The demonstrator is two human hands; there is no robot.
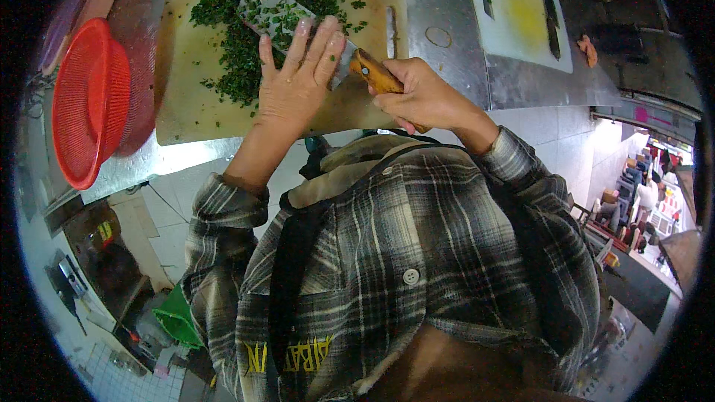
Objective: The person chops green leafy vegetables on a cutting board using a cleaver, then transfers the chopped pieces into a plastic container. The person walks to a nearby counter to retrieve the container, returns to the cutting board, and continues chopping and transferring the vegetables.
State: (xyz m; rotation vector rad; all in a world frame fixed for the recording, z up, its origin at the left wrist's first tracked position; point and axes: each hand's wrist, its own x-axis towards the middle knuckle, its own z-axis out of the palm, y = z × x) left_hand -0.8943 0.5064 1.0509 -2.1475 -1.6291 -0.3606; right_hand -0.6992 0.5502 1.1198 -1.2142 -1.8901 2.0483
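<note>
My right hand (427,92) grips the wooden handle of a cleaver (344,61), whose broad blade slants up to the left. Bits of chopped greens cling to the blade's upward face. Palm down with fingers spread, my left hand (293,89) lies over the blade, its fingertips at or just above the metal; I cannot tell how firmly they touch. Around and beneath the blade spreads a heap of finely chopped leafy greens (237,67). The heap lies on a yellowed plastic cutting board (190,111), with loose bits scattered about. My left hand hides part of the blade and heap.
A red plastic colander (84,106) stands left of the board. To the right, the metal counter (447,78) carries a thin ring (438,37) and a white cutting board (516,39) with a yellow stain. A green plastic basket (177,315) sits low at the left.
</note>
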